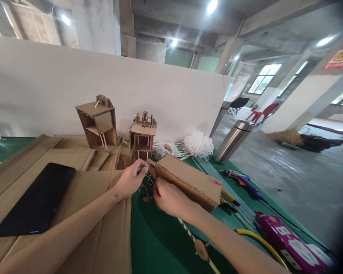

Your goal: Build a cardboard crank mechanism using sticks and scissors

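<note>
A long cardboard box (193,177) lies on its side, with small cardboard parts at its left end. My right hand (170,196) is closed against that end, its fingertips partly hidden. Just left of it, my left hand (133,177) pinches with thumb and forefinger. Thin white string (149,180) hangs in loose loops between both hands and seems to run to the left fingertips. Behind them stand two cardboard models, one with discs on top (143,131) and a bigger one (97,123) on white sticks. A small brown piece (145,199) rests on the green table below.
Cardboard sheets (103,228) cover the left side, with a black phone (36,199) on them. To the right are a steel flask (234,140), a blue glue gun (242,182), a purple power strip (288,239), yellow-handled pliers (230,198) and a white string bundle (198,144). A white partition (160,87) stands behind.
</note>
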### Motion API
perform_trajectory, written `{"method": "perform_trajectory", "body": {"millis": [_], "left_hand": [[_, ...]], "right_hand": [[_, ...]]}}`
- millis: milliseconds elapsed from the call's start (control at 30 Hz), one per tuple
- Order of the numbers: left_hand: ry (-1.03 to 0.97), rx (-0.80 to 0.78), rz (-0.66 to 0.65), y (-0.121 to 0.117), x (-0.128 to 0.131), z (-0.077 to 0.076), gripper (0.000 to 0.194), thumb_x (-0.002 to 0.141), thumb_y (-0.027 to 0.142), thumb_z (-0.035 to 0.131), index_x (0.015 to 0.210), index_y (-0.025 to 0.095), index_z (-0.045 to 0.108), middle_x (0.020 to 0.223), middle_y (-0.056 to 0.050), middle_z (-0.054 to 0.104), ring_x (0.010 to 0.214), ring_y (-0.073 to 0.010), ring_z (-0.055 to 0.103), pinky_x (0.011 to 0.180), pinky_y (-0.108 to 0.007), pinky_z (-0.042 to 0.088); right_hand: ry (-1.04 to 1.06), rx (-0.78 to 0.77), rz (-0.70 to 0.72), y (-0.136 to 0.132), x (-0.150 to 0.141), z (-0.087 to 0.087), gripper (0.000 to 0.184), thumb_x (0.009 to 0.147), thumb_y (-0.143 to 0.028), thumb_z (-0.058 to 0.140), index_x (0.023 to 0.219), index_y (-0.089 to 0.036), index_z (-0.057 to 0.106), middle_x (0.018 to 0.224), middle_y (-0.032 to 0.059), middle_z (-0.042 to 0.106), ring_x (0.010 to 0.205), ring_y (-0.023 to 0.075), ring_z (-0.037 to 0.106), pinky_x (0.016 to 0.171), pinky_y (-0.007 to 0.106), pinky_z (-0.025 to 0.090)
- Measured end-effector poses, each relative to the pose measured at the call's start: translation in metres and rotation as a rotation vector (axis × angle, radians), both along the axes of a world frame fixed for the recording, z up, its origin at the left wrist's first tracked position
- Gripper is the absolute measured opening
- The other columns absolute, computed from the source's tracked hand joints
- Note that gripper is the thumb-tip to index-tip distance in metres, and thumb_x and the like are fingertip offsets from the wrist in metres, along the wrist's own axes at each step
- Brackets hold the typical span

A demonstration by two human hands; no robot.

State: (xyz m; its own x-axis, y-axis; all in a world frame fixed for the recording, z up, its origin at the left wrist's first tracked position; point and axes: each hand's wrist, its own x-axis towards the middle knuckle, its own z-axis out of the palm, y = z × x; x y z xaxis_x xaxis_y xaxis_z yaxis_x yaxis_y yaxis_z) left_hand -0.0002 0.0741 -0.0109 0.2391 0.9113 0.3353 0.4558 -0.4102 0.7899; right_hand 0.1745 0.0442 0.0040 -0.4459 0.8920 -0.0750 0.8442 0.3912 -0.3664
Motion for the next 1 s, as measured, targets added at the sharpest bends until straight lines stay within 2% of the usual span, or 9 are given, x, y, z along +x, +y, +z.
{"method": "perform_trajectory", "body": {"millis": [133,233,333,467,567,667,767,1000], "left_hand": [[-0.010,-0.002,-0.030,0.000,0.001,0.000,0.022,0.095,0.039,0.039,0.089,0.021,0.049,0.074,0.001,0.056,0.070,-0.0167,0.055,0.065,-0.027,0.042],[-0.012,-0.004,-0.043,0.000,0.001,0.002,0.023,0.095,0.039,0.038,0.089,0.020,0.049,0.075,0.001,0.056,0.070,-0.0168,0.056,0.065,-0.028,0.043],[-0.011,0.002,-0.059,-0.002,0.002,0.002,0.023,0.096,0.039,0.038,0.089,0.020,0.049,0.075,0.001,0.056,0.069,-0.0164,0.056,0.065,-0.027,0.043],[0.007,0.011,-0.077,-0.004,0.002,0.002,0.021,0.097,0.036,0.037,0.090,0.020,0.049,0.075,0.002,0.055,0.068,-0.0155,0.055,0.063,-0.026,0.042],[0.030,0.002,-0.085,-0.005,0.002,0.002,0.020,0.097,0.036,0.038,0.090,0.021,0.049,0.071,0.003,0.055,0.064,-0.0153,0.054,0.060,-0.026,0.041],[0.043,-0.006,-0.096,-0.005,0.001,0.002,0.018,0.097,0.034,0.038,0.092,0.021,0.049,0.075,0.001,0.059,0.068,-0.0163,0.058,0.064,-0.027,0.043],[0.060,-0.008,-0.093,-0.005,0.001,0.002,0.016,0.097,0.033,0.039,0.093,0.021,0.049,0.076,0.001,0.060,0.070,-0.0170,0.060,0.064,-0.027,0.043],[0.089,-0.009,-0.090,-0.005,0.002,0.000,0.015,0.096,0.032,0.039,0.093,0.022,0.050,0.076,0.002,0.060,0.071,-0.0167,0.060,0.064,-0.026,0.043]], "right_hand": [[0.153,0.010,0.000,-0.002,0.010,0.018,0.008,0.094,-0.013,0.042,0.090,-0.018,0.047,0.090,0.0062,0.061,0.077,0.0181,0.059,0.063,0.027,0.038],[0.243,-0.007,0.011,-0.004,0.016,0.030,0.011,0.095,-0.017,0.040,0.086,-0.021,0.043,0.076,-0.0006,0.056,0.064,0.0143,0.053,0.055,0.023,0.036],[0.310,-0.017,0.022,-0.003,0.018,0.030,0.012,0.095,-0.020,0.039,0.084,-0.022,0.042,0.069,-0.0039,0.052,0.056,0.0124,0.049,0.049,0.021,0.034],[0.358,0.006,0.019,0.001,0.016,0.020,0.006,0.095,-0.021,0.040,0.091,-0.021,0.044,0.078,-0.0018,0.057,0.065,0.0124,0.056,0.056,0.021,0.041],[0.299,0.016,0.034,0.004,0.013,0.015,0.009,0.094,-0.016,0.043,0.096,-0.019,0.051,0.086,0.0019,0.063,0.075,0.0140,0.061,0.063,0.022,0.043],[0.160,0.017,0.069,0.005,0.009,0.012,0.015,0.089,-0.007,0.048,0.088,-0.016,0.060,0.089,0.0072,0.068,0.084,0.0190,0.065,0.068,0.025,0.041],[0.011,0.017,0.089,0.006,0.005,0.007,0.015,0.083,-0.004,0.055,0.086,-0.014,0.065,0.093,0.0118,0.070,0.086,0.0237,0.067,0.066,0.028,0.039],[-0.196,0.035,0.141,0.005,0.004,0.007,0.013,0.080,-0.009,0.063,0.092,-0.016,0.066,0.097,0.0102,0.070,0.088,0.0254,0.069,0.063,0.027,0.040]]}}
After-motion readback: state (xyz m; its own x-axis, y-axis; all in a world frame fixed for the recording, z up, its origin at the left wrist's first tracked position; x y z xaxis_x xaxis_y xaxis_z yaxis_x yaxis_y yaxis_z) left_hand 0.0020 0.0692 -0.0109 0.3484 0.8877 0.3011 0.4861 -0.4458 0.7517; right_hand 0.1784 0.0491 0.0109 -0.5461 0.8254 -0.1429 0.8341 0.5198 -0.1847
